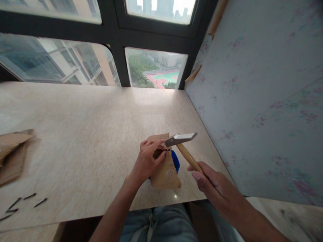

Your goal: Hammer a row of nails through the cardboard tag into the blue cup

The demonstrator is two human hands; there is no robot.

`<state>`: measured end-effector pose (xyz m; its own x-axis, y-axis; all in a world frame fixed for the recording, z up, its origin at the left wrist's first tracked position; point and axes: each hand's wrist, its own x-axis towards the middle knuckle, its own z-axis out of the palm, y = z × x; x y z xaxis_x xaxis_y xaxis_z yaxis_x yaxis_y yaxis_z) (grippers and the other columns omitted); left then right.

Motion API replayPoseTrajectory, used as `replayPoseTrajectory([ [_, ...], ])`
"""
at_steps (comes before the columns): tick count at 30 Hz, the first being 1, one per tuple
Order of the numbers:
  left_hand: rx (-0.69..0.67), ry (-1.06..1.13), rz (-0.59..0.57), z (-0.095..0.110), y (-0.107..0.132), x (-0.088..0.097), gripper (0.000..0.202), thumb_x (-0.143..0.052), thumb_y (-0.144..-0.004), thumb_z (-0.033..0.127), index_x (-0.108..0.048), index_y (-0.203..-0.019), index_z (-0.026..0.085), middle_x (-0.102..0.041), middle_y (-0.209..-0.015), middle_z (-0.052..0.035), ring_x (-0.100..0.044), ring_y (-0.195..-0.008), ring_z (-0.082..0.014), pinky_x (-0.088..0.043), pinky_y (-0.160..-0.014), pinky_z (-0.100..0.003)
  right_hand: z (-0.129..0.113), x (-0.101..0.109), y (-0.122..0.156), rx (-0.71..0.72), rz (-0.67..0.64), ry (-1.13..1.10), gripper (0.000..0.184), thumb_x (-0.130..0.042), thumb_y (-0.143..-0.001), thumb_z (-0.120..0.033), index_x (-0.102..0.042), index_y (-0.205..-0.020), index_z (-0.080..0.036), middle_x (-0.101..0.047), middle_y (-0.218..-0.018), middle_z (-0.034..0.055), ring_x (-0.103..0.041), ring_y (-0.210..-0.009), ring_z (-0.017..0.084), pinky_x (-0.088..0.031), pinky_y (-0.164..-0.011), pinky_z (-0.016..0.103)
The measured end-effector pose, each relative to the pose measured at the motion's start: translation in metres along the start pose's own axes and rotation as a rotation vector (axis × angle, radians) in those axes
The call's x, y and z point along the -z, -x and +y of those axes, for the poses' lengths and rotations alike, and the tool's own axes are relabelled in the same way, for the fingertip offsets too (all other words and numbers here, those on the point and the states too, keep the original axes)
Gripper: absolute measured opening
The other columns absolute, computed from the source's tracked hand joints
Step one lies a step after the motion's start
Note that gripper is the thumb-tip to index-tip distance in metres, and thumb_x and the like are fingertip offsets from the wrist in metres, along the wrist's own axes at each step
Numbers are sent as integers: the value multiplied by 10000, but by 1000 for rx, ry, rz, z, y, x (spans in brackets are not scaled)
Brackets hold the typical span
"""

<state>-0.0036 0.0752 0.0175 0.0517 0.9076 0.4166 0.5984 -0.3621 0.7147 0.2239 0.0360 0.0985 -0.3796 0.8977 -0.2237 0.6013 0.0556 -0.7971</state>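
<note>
My right hand (214,185) is wrapped round the wooden handle of a hammer (188,153). Its steel head lies just above the fingertips of my left hand (148,159), over a brown cardboard piece (164,176). Rows of small holes and some short slits mark the cardboard. The left fingers are pinched together on top of it; a small dark thing shows at their tips, too small to name. Under the cardboard a blue object (176,161) sticks out on the right side, mostly hidden.
Several black screws (40,202) lie at the lower left of the pale stone countertop (88,134). Folded cardboard (15,161) rests at the left edge. A floral-papered wall (252,101) rises close on the right, and windows (156,67) stand behind.
</note>
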Motion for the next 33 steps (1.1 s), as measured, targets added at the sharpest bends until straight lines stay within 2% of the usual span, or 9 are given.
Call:
replayPoseTrajectory([
  [4,12,35,32,1,0,-1,289,-664,-822,162,-657,-1104,226,-747,-903,-39,-667,-947,-236,-435,-957,-494,3,0,-3,-48,-60,98,391,-380,-986,-530,-602,-899,-220,-614,-684,1,-592,-656,185,-379,-609,286],
  [10,54,57,48,0,1,-3,292,-675,-806,147,-649,-1085,230,-737,-857,-23,-665,-924,-226,-440,-950,-473,-3,3,-2,-20,-79,102,423,-293,-1008,-524,-576,-1007,-210,-624,-728,5,-582,-645,175,-377,-592,281],
  [15,48,49,34,1,0,-2,266,-669,-807,149,-655,-1061,228,-732,-893,-29,-657,-937,-227,-440,-943,-471,-2,2,-5,-67,-152,180,431,-275,-1007,-530,-563,-968,-211,-659,-784,35,-613,-720,204,-389,-643,307],
  [22,41,44,60,3,0,-3,303,-673,-788,128,-641,-1072,229,-722,-835,-10,-655,-895,-214,-438,-936,-465,-4,6,-1,-40,-92,125,440,-280,-1005,-544,-558,-1056,-208,-670,-803,29,-622,-715,195,-393,-624,301],
  [27,37,51,57,-1,3,-6,390,-699,-776,137,-610,-1145,227,-725,-912,-29,-647,-960,-228,-418,-965,-483,0,1,-2,-69,-160,120,427,-280,-1004,-543,-559,-994,-219,-681,-843,37,-630,-758,205,-397,-670,316],
  [33,-31,-9,29,-1,7,-5,374,-673,-838,203,-583,-1199,241,-709,-1034,-54,-622,-1033,-245,-416,-982,-497,3,-1,-4,-71,-154,108,437,-277,-1008,-542,-563,-989,-213,-621,-747,8,-586,-693,185,-382,-633,298],
])
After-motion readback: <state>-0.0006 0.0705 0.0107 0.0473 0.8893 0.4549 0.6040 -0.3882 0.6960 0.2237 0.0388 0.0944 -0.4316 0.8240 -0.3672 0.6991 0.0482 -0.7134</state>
